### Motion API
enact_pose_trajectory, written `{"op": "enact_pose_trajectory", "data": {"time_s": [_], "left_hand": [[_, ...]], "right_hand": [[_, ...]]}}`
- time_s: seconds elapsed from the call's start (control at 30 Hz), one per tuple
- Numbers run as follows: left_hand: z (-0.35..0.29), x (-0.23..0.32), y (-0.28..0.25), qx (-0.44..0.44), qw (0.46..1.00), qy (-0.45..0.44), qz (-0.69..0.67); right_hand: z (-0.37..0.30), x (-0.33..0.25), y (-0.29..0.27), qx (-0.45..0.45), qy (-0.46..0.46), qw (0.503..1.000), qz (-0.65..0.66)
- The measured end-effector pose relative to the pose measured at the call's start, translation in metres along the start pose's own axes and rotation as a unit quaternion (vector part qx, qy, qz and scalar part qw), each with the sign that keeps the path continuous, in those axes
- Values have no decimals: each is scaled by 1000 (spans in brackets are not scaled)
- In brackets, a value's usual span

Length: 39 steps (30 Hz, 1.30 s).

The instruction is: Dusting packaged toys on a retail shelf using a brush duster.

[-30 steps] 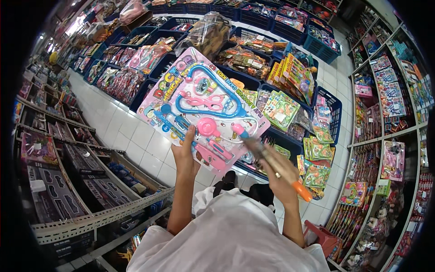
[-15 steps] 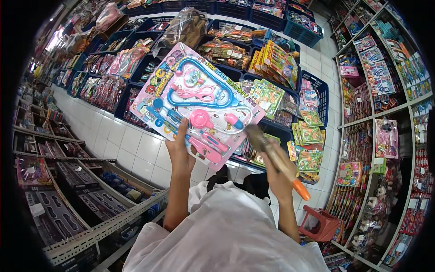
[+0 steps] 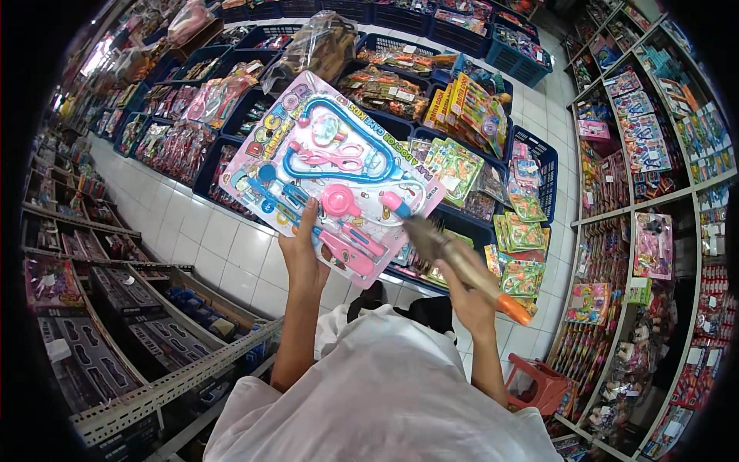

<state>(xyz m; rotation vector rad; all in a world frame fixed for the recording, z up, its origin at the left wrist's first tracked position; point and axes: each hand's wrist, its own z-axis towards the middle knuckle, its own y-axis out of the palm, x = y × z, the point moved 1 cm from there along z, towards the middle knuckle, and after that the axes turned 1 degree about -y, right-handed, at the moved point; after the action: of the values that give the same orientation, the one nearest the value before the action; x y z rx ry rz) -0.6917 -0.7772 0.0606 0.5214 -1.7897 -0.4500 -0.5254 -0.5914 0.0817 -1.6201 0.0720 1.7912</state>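
My left hand (image 3: 304,250) grips the lower left edge of a toy doctor set (image 3: 340,200), thumb on its front. The set is a pink card under clear plastic, tilted in front of me, with a blue and pink toy stethoscope and several small pink and blue instruments. My right hand (image 3: 471,304) is closed around a brush (image 3: 463,266) with a pale handle and an orange end. Motion smears the brush's dark bristles, which lie over the card's lower right edge; whether they touch it I cannot tell.
Blue plastic baskets (image 3: 545,165) full of packaged toys stand on the white tiled floor (image 3: 250,250) beyond the set. Shelves (image 3: 181,381) of boxed goods flank me on the left. At right are tall racks (image 3: 608,212) of hanging packs and a red plastic stool (image 3: 539,383).
The brush's bristle end has moved slightly left and down along the card's lower right edge, while its orange end has risen a little. My left hand and the toy doctor set stay nearly still.
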Motion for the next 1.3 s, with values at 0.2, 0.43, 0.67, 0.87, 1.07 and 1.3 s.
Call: {"op": "enact_pose_trajectory", "data": {"time_s": [0.2,0.43,0.67,0.87,1.07,1.3], "left_hand": [[-1,1,-4,5,1000,8,0],[-2,-1,-6,16,1000,9,-4],[-8,1,-11,12,1000,4,7],[-9,-3,-11,-7,999,-10,41],[-25,-11,10,-28,995,-34,85],[-24,-10,2,-32,995,-75,60]], "right_hand": [[19,1,-8,-90,-203,971,-93],[-7,-17,29,-356,-214,909,38],[9,-15,4,19,-50,997,-49],[-13,-33,11,-24,-38,999,30],[-9,-43,41,79,-37,987,138],[-12,-29,41,-58,-116,991,37]]}}
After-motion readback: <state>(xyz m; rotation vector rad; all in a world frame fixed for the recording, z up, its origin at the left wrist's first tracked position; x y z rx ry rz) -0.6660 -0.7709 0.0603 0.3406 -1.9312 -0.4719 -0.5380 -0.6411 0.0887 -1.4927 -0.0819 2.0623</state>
